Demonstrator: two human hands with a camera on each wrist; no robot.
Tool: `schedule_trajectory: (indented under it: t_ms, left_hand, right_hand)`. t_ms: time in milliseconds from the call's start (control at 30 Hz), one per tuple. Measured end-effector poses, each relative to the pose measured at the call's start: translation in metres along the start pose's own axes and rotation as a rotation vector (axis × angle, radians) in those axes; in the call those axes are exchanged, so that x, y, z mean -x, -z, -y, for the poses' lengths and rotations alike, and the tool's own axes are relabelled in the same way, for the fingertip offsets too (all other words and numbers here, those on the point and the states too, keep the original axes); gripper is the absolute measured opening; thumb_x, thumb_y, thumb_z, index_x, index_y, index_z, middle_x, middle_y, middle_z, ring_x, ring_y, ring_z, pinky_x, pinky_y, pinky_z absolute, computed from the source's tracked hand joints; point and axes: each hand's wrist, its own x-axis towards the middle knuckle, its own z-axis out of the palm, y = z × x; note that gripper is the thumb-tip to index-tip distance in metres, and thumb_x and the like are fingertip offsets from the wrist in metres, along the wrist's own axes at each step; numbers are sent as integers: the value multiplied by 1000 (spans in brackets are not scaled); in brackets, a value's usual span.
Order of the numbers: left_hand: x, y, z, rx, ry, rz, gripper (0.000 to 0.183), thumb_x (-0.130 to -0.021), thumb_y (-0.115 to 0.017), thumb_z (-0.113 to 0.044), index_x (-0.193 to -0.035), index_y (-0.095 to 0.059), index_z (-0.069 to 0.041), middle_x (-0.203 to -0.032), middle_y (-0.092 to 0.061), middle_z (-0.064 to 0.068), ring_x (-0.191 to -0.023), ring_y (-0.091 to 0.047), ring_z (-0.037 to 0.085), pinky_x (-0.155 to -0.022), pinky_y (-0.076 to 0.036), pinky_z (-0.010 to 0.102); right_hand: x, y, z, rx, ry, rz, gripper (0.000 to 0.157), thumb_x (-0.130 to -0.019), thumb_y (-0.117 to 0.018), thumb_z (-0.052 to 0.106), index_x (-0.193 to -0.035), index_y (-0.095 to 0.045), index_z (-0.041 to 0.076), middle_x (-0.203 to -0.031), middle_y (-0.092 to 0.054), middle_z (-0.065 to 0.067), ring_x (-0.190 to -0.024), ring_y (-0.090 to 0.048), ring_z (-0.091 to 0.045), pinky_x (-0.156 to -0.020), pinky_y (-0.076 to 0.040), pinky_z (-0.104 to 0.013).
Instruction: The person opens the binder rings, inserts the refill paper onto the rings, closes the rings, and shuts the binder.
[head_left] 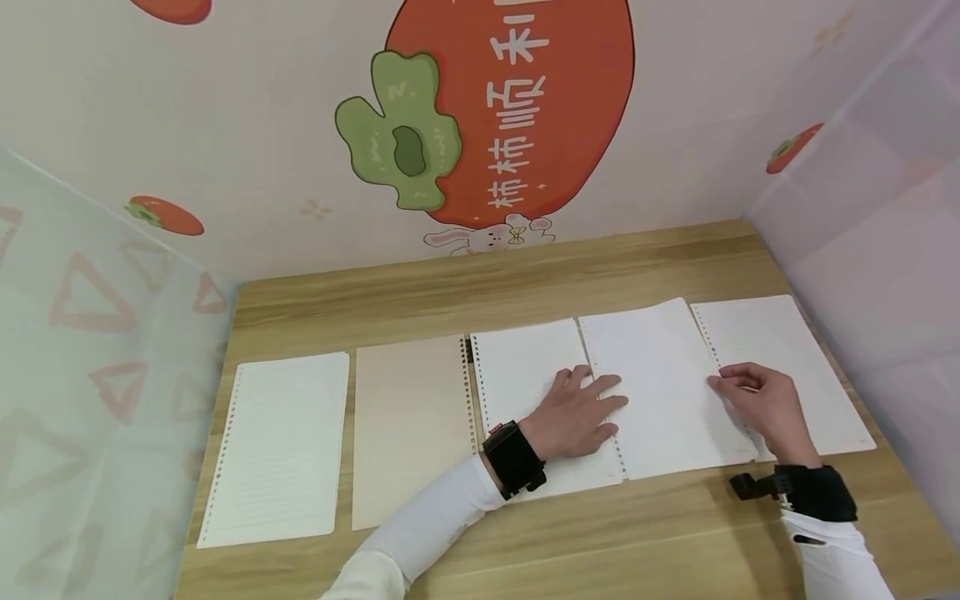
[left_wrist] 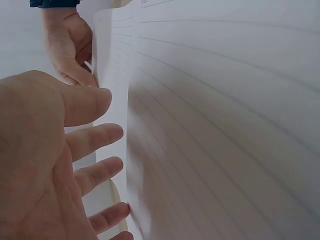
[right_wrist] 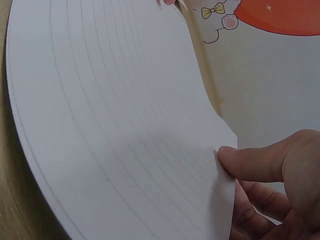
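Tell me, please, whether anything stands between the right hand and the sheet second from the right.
Nothing visible does: the right hand pinches the sheet directly by its right edge, thumb on top. The left hand is at the opposite edge, not between them.

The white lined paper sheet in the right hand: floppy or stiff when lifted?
The sheet probably flops: it bows in the right wrist view. It's likely light, as the bare right hand pinches only its edge. Its thin edge might crease.
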Motion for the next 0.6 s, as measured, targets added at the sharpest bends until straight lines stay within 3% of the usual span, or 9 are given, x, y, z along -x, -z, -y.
schedule_trajectory:
  t_ms: [233,333,467,600]
  left_hand:
    - [2,0,2,-8,11,-7,47,-113,-47,-45,-157,-53,-32,-170,-39,-4,-148,-38,28,-115,-37,43]
    - [2,0,3,-1,19,-8,47,-113,-47,-46,-157,-52,-32,-170,-38,-4,-147,-38,28,-114,-37,44]
    - [2,3,7,53,46,-21,48,-113,-49,-46,-158,-52,-30,-170,-38,-2,-148,-38,29,-115,-38,46]
    - [1,5,12,202,80,-49,49,-113,-50,-42,-158,-52,-24,-166,-42,1,-145,-42,30,-115,-39,46]
  right_hand:
    - [4,1,-4,39,13,-32,43,-106,-68,35,-118,-71,-6,-107,-72,-18,-85,-56,-9,-66,-44,-20]
    - [5,3,-6,44,27,-44,42,-106,-67,35,-117,-72,-5,-108,-72,-18,-88,-54,-9,-67,-43,-21]
    - [3,7,-7,9,24,-16,48,-106,-65,43,-123,-71,-1,-105,-71,-5,-93,-53,-9,-73,-43,-25]
    - [5,13,-8,-31,5,4,52,-106,-64,48,-127,-69,0,-96,-67,15,-93,-54,-7,-74,-43,-27]
